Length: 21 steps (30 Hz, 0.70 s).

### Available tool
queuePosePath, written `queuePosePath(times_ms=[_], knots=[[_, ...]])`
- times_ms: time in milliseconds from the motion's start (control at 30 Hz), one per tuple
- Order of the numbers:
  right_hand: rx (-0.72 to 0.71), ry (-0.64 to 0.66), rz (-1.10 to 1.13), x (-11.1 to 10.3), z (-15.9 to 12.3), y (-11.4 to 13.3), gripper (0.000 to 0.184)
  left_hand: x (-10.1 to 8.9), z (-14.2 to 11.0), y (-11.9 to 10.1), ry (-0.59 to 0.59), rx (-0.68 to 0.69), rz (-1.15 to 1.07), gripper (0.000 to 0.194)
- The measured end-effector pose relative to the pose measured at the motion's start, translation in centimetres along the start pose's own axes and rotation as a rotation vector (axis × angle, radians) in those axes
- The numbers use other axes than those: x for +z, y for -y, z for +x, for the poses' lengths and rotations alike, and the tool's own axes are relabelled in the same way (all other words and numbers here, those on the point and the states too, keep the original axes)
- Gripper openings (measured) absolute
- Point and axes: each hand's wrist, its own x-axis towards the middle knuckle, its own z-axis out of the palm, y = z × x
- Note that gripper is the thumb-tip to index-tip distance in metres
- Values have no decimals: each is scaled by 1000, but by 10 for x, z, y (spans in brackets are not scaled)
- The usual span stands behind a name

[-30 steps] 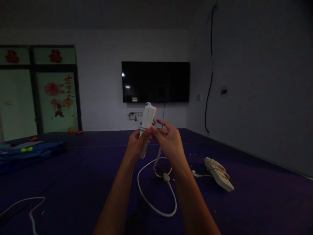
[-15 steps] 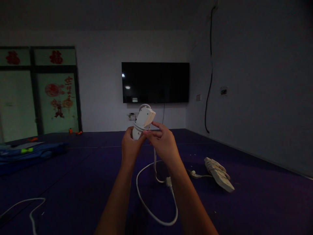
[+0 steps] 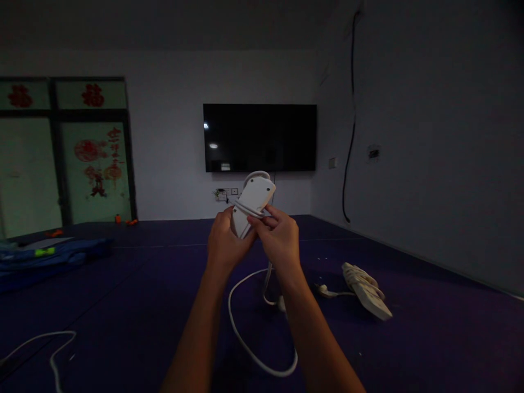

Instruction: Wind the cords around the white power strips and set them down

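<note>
My left hand (image 3: 226, 243) is closed around the lower end of a white power strip (image 3: 257, 191), which is tilted up with its screwed face toward me. Some of its white cord (image 3: 248, 208) crosses the strip's middle, and a loop arches over its top end. On the strip's right side, the fingers of my right hand (image 3: 281, 240) pinch the cord against it. From there the cord hangs to the floor and lies in a wide loop. Its plug (image 3: 281, 303) is partly hidden by my right forearm.
A second power strip (image 3: 368, 292), wrapped in its cord, lies to the right on the dark purple floor (image 3: 135, 327). Another white cable (image 3: 53, 349) is at lower left. Blue folded fabric (image 3: 69, 254) lies farther left. A television (image 3: 260, 138) hangs on the far wall.
Both hands and the power strip have shifted slightly right. The strip has turned, showing more of its broad screwed face. The second strip on the floor has not moved.
</note>
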Motion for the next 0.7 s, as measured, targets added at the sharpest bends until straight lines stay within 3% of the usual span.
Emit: queuePosePath(times_ms=[167, 267, 400, 567, 700], knots=[[38, -25, 33, -5, 4, -7, 52, -9, 5, 11, 219, -67, -331, 61], [34, -30, 34, -5, 4, -7, 55, -11, 6, 14, 245, -74, -390, 65], [20, -28, 63, -6, 4, -3, 56, -7, 6, 20, 185, -29, -368, 58], [69, 20, 96, -10, 5, 2, 64, -7, 7, 27, -10, 18, -258, 54], [83, 48, 80, -7, 3, 3, 59, -12, 9, 25, -113, 72, -137, 57]])
